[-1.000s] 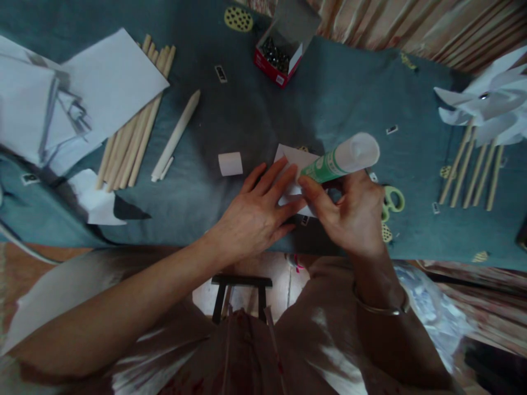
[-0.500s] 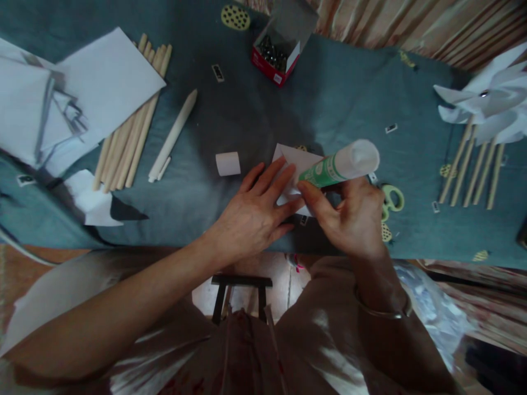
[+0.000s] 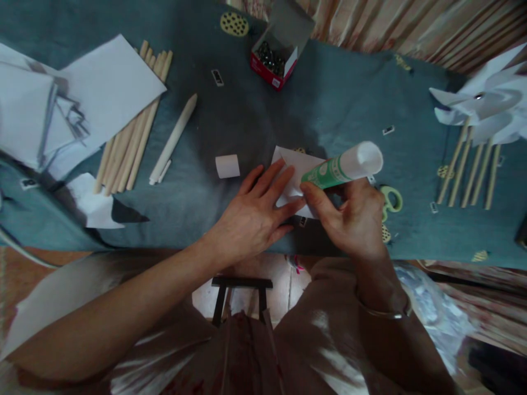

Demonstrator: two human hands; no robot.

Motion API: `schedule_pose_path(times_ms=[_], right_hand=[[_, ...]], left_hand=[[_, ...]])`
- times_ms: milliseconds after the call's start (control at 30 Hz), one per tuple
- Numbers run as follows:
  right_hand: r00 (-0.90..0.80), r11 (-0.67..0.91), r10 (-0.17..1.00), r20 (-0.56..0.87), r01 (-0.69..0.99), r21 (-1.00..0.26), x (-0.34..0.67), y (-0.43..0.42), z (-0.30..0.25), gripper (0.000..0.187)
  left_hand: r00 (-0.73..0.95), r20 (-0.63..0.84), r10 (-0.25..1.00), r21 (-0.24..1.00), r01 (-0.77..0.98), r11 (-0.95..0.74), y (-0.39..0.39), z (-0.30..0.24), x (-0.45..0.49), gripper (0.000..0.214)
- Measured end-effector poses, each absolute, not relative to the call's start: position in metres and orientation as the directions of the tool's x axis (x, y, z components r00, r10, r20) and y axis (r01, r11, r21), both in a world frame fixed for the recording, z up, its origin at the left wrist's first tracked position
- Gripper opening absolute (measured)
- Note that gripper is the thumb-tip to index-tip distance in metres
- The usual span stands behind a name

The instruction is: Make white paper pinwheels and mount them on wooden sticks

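My left hand [image 3: 257, 211] lies with spread fingers on a folded piece of white paper [image 3: 307, 162], pressing it to the table. In my right hand [image 3: 354, 216] is a green and white glue stick [image 3: 343, 164], tilted, its lower end down at the paper near my left fingertips. The tip itself is hidden by my fingers and thumb. A white glue stick cap [image 3: 227, 166] lies on the cloth left of the paper. Light green scissor handles [image 3: 391, 199] show beside my right hand; the rest of the scissors is hidden.
Several wooden sticks [image 3: 138, 140] lie partly under white paper sheets [image 3: 111, 77] at left, near a white pen [image 3: 175, 137]. A red box [image 3: 274, 66] of small metal pieces stands open at the back. White paper pinwheels [image 3: 489, 104] on sticks lie at right.
The glue stick and my right hand have shifted slightly to the right over the paper. My left hand stays in place. The view has tilted a little.
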State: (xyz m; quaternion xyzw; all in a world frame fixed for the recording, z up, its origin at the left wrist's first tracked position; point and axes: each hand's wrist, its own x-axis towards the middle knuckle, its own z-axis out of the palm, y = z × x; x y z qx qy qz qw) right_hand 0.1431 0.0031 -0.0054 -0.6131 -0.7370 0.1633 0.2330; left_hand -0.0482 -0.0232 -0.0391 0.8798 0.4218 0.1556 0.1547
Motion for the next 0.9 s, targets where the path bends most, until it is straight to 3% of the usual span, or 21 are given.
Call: schedule_pose_path(times_ms=[300,433,567,667,800,900], right_hand=[[-0.115,0.181,0.981,0.154,0.822,-0.541,0.143,0.006,-0.009,0.039],[-0.039,0.136,0.987,0.158,0.735,-0.664,0.142,0.01,-0.018,0.035],[0.085,0.074,0.987,0.135,0.504,-0.861,0.143,0.017,-0.025,0.033],[0.148,-0.01,0.989,0.021,0.204,-0.979,0.146,0.022,-0.023,0.032],[0.187,-0.098,0.974,-0.126,-0.154,-0.983,0.15,0.023,-0.016,0.029],[0.186,-0.142,0.963,-0.196,-0.269,-0.953,0.153,0.02,-0.011,0.028]], left_hand=[[0.595,0.144,0.791,0.392,0.699,-0.598,-0.023,-0.04,-0.047,0.05],[0.601,0.143,0.787,0.378,0.702,-0.604,-0.023,-0.038,-0.048,0.047],[0.605,0.134,0.785,0.37,0.704,-0.606,-0.024,-0.039,-0.047,0.049],[0.599,0.141,0.788,0.37,0.706,-0.603,-0.022,-0.042,-0.048,0.049],[0.556,0.241,0.796,0.449,0.663,-0.599,-0.022,-0.028,-0.051,0.039],[0.474,0.37,0.799,0.634,0.5,-0.59,-0.035,0.003,-0.054,0.025]])
